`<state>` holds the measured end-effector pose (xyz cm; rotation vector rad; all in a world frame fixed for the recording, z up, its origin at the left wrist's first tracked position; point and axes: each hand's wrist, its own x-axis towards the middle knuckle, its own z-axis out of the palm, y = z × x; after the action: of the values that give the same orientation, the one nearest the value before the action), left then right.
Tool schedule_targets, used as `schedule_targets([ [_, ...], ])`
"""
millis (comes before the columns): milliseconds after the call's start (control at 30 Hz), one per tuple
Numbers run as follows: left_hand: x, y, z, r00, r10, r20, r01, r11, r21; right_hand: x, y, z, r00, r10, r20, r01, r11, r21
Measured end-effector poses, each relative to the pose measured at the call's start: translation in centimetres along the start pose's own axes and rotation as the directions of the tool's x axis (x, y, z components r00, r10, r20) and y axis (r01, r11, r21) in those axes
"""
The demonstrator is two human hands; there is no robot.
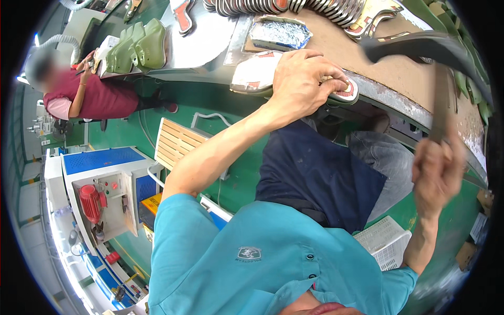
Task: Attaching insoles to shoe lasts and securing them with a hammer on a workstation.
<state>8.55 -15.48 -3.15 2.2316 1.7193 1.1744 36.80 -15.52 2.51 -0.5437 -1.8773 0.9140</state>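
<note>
A shoe last (253,74) with a pale insole with reddish patches on its upturned bottom lies along the bench's near edge. My left hand (304,79) is closed over its middle, thumb and forefinger pinched together above the heel end; anything tiny between those fingertips is too small to make out. Raised at the right, my right hand (440,170) grips a hammer (441,100) by its handle. The dark hammer head is up over the bench, to the right of the last. Both the hammer and that hand are smeared by motion.
An open box (281,34) of small silvery pieces sits beyond the last. Behind it stands a long row of insoles (247,6). Green shoe lasts (149,44) stand at the left, and more (462,47) at the far right. A person in a red apron (105,92) works at left.
</note>
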Motion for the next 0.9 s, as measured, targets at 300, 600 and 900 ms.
schedule_targets([
  [300,0.7,-0.5,-2.4,0.941,-0.070,0.330,0.084,0.996,-0.030,0.4,-2.1,0.7,0.960,0.257,-0.111,-0.258,0.966,0.007],
  [600,1.0,-1.2,-4.3,0.907,0.032,0.420,-0.100,0.985,0.139,-0.6,-2.8,0.0,0.851,0.430,-0.302,-0.444,0.896,0.025],
  [900,0.5,-0.8,-3.5,0.904,-0.007,0.427,-0.090,0.974,0.207,-0.9,-2.3,-0.5,0.906,0.415,-0.089,-0.423,0.871,-0.250],
])
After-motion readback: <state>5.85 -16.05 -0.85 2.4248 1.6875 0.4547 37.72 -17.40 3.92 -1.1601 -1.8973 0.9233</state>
